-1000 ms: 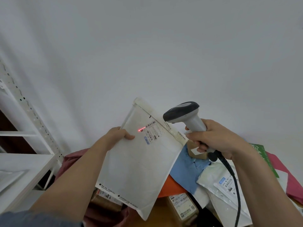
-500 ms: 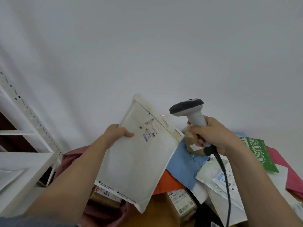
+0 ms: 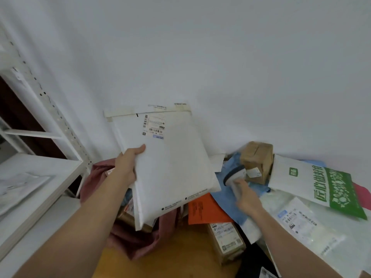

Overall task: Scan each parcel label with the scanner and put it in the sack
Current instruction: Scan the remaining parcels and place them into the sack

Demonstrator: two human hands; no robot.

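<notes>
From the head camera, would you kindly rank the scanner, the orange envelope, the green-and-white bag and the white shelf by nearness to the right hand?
1. Scanner: under the right hand, on the blue parcel.
2. Orange envelope: just left of the hand, lower down.
3. Green-and-white bag: off to the right, on the pile.
4. White shelf: far left, beyond the left arm.

White mailer (image 3: 172,169) upright over pink sack (image 3: 138,239); scanner (image 3: 233,175) on parcels
</notes>
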